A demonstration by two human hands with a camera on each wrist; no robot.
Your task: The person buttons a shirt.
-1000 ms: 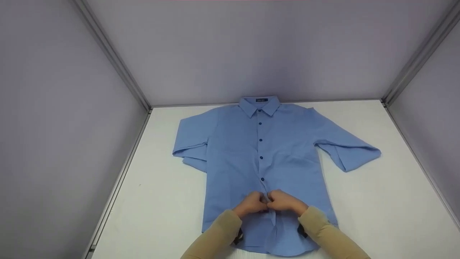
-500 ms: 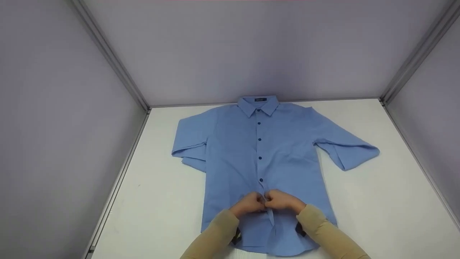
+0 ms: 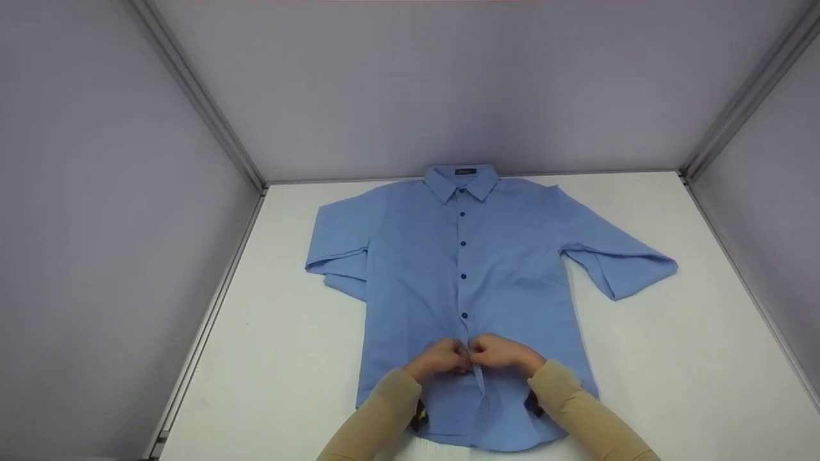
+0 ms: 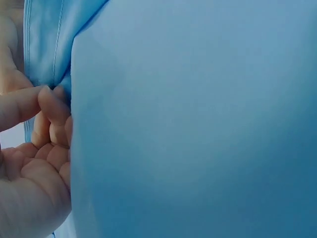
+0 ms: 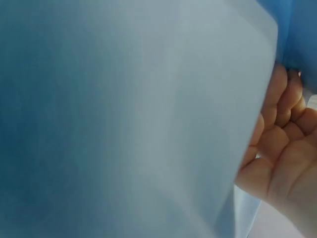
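Note:
A light blue button-up shirt (image 3: 410, 275) lies front side up, its collar (image 3: 462, 182) at the far edge of the table. Dark buttons (image 3: 464, 315) run down the front and are fastened above the hands. Low on the placket, my left hand (image 3: 442, 358) and my right hand (image 3: 503, 353) meet, each pinching the cloth of one front edge. In the left wrist view, curled fingers (image 4: 52, 106) pinch the stitched placket (image 4: 44, 44). Loose shirt cloth fills most of both wrist views. The button between the fingertips is hidden.
The shirt lies on a white table (image 3: 282, 358), walled by grey panels (image 3: 410, 89) at the back and both sides. Both sleeves (image 3: 615, 256) spread sideways and are folded back. Dark wrist straps (image 3: 534, 404) show below the tan cuffs.
Both hands stay at the same spot on the placket, with small finger movements and a slight shift to the left. The whole scene sits a little higher in the head view.

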